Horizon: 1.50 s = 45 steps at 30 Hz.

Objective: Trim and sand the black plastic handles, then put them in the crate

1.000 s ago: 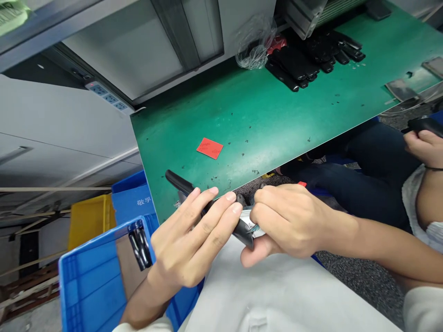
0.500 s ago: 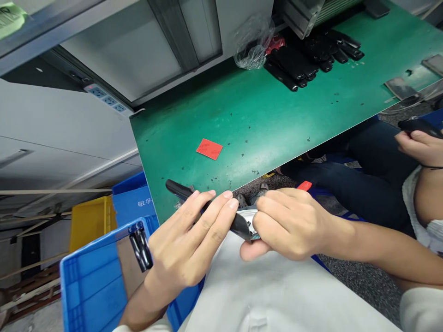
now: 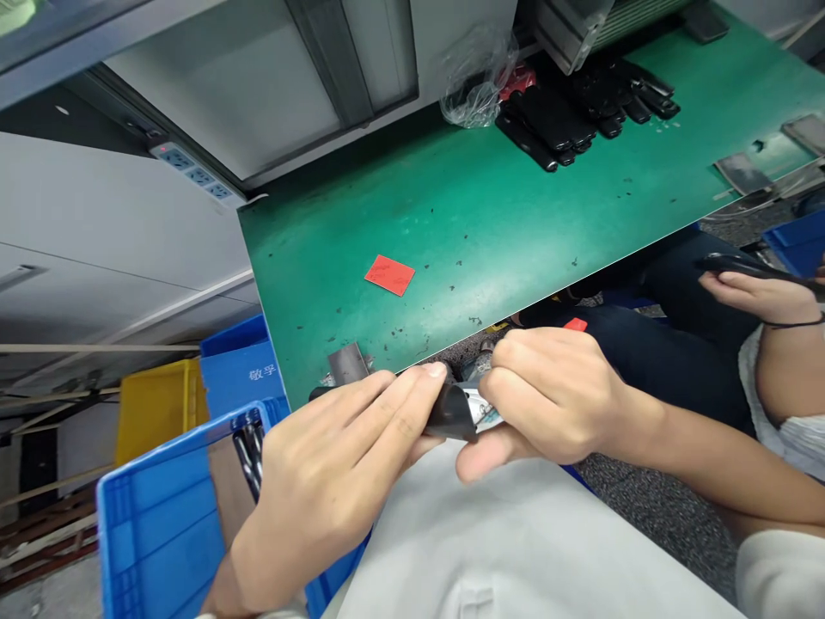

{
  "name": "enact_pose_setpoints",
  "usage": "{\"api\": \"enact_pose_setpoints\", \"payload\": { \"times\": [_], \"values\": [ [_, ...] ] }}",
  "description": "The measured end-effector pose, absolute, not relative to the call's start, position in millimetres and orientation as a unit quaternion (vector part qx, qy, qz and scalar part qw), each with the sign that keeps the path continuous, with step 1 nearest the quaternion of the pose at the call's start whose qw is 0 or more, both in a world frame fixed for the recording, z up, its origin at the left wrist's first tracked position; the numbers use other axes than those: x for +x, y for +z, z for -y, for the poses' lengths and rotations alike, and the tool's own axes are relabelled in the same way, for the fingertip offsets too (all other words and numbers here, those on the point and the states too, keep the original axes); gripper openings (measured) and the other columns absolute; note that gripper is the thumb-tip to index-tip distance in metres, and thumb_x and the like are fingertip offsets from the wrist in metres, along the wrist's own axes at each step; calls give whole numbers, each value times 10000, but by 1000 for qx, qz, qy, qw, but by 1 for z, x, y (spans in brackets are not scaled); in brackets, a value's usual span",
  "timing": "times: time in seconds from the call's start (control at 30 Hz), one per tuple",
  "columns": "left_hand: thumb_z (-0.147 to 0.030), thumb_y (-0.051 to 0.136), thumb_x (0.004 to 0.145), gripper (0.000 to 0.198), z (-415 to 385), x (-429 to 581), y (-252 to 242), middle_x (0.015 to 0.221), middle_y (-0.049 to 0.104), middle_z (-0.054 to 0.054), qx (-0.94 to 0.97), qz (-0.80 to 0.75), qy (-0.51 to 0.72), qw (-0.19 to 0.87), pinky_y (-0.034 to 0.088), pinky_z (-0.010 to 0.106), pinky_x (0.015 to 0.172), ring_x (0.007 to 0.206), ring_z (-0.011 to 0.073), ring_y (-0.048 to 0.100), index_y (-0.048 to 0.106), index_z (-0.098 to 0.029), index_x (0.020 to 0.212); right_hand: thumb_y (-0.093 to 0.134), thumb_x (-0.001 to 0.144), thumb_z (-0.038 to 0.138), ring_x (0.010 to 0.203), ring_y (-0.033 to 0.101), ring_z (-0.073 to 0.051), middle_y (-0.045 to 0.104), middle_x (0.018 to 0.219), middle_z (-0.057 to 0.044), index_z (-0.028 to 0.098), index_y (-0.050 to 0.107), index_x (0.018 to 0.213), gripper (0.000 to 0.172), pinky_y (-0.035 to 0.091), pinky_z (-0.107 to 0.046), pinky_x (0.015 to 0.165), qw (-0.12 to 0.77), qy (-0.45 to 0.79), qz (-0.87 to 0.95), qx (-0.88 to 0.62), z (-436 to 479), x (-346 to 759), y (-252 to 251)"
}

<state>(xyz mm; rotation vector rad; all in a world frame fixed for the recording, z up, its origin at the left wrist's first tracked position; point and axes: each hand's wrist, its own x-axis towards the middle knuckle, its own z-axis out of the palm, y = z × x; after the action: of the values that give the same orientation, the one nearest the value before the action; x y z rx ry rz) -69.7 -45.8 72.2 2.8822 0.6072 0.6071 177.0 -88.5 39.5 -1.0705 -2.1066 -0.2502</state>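
My left hand (image 3: 341, 464) lies along a glossy black tube-like piece (image 3: 452, 413), fingers long on top and thumb beneath. Most of the piece is hidden by that hand; a flared, curved-open end shows toward the right. My right hand (image 3: 554, 400) is closed at that end around a pale printed thing (image 3: 482, 409), which sits against the black opening. A red tip (image 3: 576, 324) pokes out above my right knuckles; whether it belongs to the pale thing I cannot tell. Both hands are over my lap, close to the table edge.
A red card (image 3: 390, 275) and a dark block (image 3: 348, 364) lie on the green table (image 3: 516, 223). Black pieces (image 3: 547, 125) lie at the back beside a clear plastic bag (image 3: 477, 82). A blue crate (image 3: 161, 524) stands left. At right, a co-worker's hand (image 3: 766, 297) holds a black piece.
The black piece has swung to lie more level, and my left hand has tilted with it. The dark block shows more fully. The co-worker's hand has shifted left and down.
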Motion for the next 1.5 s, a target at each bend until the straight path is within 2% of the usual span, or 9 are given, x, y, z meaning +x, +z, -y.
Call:
{"api": "enact_pose_setpoints", "payload": {
  "times": [0.13,0.33,0.63,0.77,0.93,1.07,1.17,1.3,1.5],
  "values": [
    [-272,664,1034,409,42,-70,78,1231,792,91,962,-184,191,62,551,354,910,1074,258,751,654,-39,1370,355,1052,682,561,300,-144,367,604,24,216,504,620,653,238,-316,496,338,-93,838,-417,86,181,44],
    [-279,672,1030,392,40,-68,81,1227,794,91,965,-181,179,60,553,370,899,1071,268,764,665,-51,1349,407,1045,667,540,285,-138,335,587,37,232,441,611,616,237,-310,483,318,-109,846,-414,88,180,45],
    [-314,624,1059,398,38,-68,78,1215,800,81,964,-181,176,79,570,353,911,1081,244,777,648,-57,1362,519,1037,589,525,277,-132,332,563,47,239,413,616,558,229,-303,482,351,-140,838,-394,87,177,36],
    [-335,599,1071,422,39,-69,74,1190,804,82,960,-195,180,95,580,331,877,1084,233,776,631,-58,1387,494,1050,577,522,276,-132,333,562,47,237,426,616,556,220,-308,486,374,-137,833,-384,86,174,32],
    [-353,585,1077,422,41,-70,71,1160,811,80,952,-214,175,133,583,296,900,1083,218,780,627,-72,1389,637,990,528,530,272,-131,342,557,50,233,454,609,516,216,-306,486,390,-146,827,-377,84,171,32],
    [-380,572,1081,455,40,-69,72,1115,817,86,947,-216,161,174,593,269,835,1047,206,791,598,-77,1420,523,1034,594,540,277,-132,337,567,40,226,458,589,581,224,-315,485,403,-116,818,-393,83,174,34],
    [-393,548,1090,471,37,-68,76,1101,816,88,950,-208,139,186,588,263,760,1011,201,797,586,-80,1440,416,1046,666,543,282,-126,338,588,36,219,460,592,639,232,-303,486,367,-100,831,-407,82,178,39],
    [-391,546,1091,453,36,-67,83,1095,817,94,954,-199,133,182,570,268,693,989,206,803,610,-71,1405,521,1014,651,549,263,-124,334,601,39,225,427,594,605,220,-292,481,325,-110,847,-406,82,183,43],
    [-346,547,1092,402,35,-64,90,1139,815,110,958,-194,130,166,575,257,675,1038,223,797,612,-81,1388,543,1015,620,538,265,-125,336,583,47,233,420,626,562,215,-299,480,315,-142,844,-409,83,183,43]
  ]
}}
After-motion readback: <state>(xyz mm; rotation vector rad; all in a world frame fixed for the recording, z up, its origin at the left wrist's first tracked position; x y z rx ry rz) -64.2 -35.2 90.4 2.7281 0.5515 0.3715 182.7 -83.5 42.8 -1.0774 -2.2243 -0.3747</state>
